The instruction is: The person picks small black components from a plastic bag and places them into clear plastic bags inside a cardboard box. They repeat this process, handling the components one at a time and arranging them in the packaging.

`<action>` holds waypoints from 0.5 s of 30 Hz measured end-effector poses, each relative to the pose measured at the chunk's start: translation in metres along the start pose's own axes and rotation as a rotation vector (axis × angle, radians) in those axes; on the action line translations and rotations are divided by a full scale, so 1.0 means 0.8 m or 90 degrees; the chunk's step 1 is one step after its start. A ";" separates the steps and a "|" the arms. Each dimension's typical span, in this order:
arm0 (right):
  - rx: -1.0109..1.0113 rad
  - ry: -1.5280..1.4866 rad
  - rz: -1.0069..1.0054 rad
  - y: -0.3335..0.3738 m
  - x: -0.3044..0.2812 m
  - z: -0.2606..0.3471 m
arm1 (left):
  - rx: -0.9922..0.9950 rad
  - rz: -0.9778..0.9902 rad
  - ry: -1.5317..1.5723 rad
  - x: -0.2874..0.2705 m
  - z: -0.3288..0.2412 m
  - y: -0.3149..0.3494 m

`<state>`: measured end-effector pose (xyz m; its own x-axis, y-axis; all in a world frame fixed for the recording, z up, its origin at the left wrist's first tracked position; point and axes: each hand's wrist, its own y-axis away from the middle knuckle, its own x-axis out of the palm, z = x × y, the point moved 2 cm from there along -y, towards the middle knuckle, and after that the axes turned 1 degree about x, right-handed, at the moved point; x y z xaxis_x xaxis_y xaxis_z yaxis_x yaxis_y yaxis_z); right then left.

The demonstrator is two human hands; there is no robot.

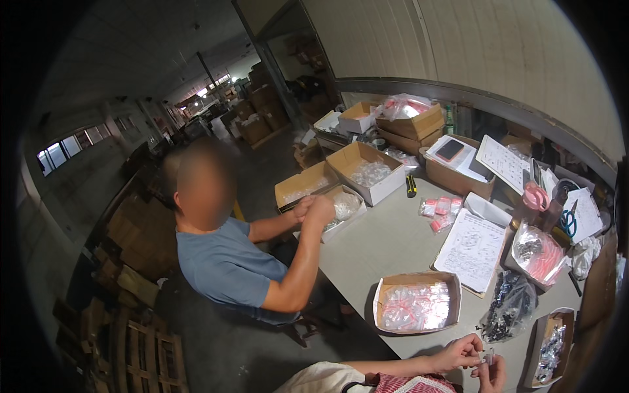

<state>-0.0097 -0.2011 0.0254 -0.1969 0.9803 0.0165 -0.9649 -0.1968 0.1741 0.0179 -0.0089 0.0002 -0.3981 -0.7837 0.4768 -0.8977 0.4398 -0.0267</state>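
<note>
- Head view: the grey table (393,242) runs from the near right corner toward the far wall; its left edge borders open concrete floor, where a co-worker in a blue shirt (226,262) sits
- Bare tabletop lies between the near cardboard box of small clear bags (417,304) and the far boxes
- Near edge: left hand (458,354) and right hand (491,374) meet, fingers pinched together on a small clear bag (488,357), just right of that box
</note>
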 end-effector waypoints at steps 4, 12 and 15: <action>0.058 0.063 -0.001 0.010 0.006 0.019 | -0.077 -0.002 -0.017 0.011 -0.017 0.001; 0.015 0.037 0.011 0.009 0.005 0.016 | -0.044 -0.036 -0.004 0.011 -0.006 0.004; -0.036 0.156 0.029 0.014 0.013 0.041 | -0.084 -0.046 0.047 0.004 -0.010 0.004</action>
<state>-0.0170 -0.1926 0.0601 -0.2706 0.9378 -0.2174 -0.9608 -0.2488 0.1225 0.0151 -0.0064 0.0090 -0.3149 -0.7832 0.5361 -0.8887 0.4416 0.1232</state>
